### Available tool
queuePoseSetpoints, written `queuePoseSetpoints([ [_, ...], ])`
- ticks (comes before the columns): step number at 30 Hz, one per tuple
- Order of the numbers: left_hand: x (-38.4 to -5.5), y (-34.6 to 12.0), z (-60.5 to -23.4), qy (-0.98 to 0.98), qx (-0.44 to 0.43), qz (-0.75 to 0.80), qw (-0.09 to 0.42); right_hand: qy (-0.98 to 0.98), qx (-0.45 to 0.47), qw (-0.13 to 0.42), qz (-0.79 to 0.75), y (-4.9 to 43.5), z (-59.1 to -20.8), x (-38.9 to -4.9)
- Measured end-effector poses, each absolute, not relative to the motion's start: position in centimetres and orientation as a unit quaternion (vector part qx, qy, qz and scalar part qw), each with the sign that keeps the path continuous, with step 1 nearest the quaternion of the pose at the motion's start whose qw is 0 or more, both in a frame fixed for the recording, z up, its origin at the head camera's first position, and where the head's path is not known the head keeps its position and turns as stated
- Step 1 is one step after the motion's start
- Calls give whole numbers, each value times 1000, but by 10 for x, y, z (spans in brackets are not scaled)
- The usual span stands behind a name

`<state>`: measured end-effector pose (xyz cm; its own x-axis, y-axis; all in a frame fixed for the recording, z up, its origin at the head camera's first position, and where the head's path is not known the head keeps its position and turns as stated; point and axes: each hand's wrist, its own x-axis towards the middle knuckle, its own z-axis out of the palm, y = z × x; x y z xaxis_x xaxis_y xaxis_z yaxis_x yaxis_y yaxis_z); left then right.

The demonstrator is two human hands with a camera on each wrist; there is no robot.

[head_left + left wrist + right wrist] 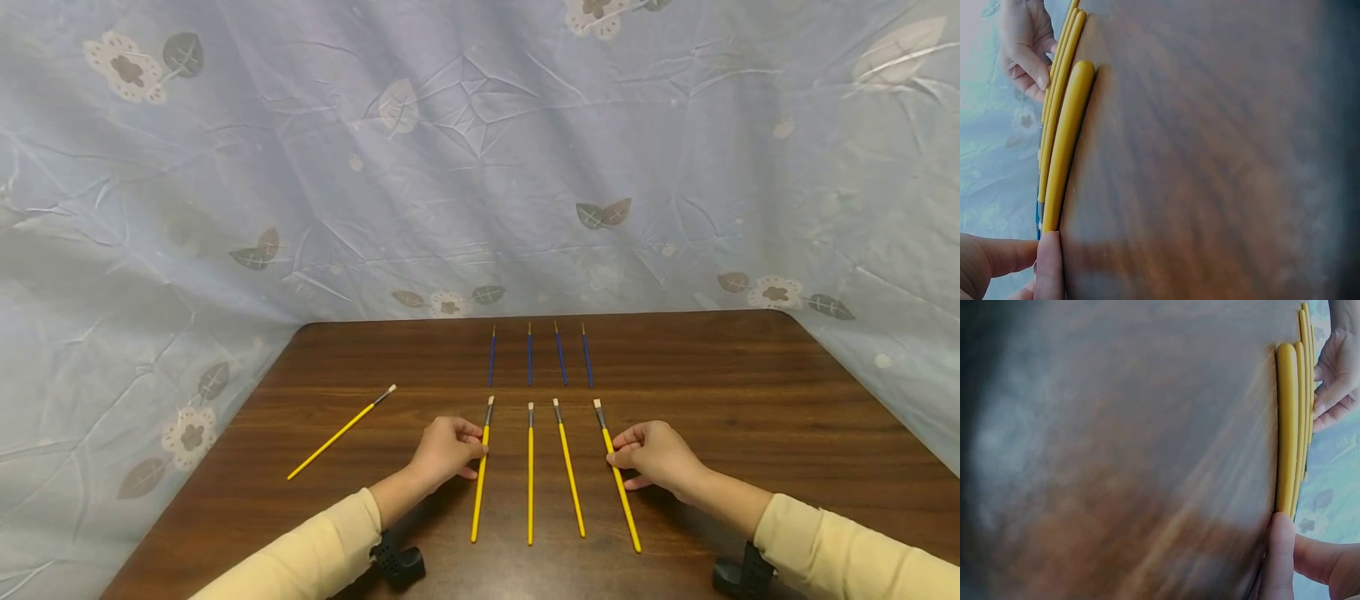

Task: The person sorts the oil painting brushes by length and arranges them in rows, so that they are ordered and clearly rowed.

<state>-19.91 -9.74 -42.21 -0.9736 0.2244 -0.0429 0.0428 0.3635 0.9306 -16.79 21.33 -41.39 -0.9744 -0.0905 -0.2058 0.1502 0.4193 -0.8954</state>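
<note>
In the head view, my left hand [444, 452] pinches a yellow paintbrush [480, 493] that lies on the table with its pale bristles pointing away. My right hand [658, 457] pinches another yellow paintbrush [627, 515] at the right end of the same row, tilted slightly. Between these lie two more yellow paintbrushes, a straight one [530, 487] and a slanted one [572, 483], touched by neither hand. The left wrist view shows thumb and finger on the near brush handle [1069, 137]. A similar grip on a yellow handle [1286, 425] appears in the right wrist view.
Several thin blue paintbrushes [529, 358] form a row farther back. One yellow paintbrush [337, 437] lies diagonally to the left, apart from the row. The brown wooden table [750, 375] meets a floral curtain [480, 167] behind and at both sides.
</note>
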Motion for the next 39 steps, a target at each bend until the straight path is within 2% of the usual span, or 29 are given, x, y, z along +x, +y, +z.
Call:
queuePoseSetpoints([
  [24, -200, -100, -418, 816, 66, 564, 104, 832, 35, 121, -540, 212, -410, -165],
  [39, -209, -132, -417, 770, 88, 614, 146, 834, 42, 117, -538, 212, -411, -166],
])
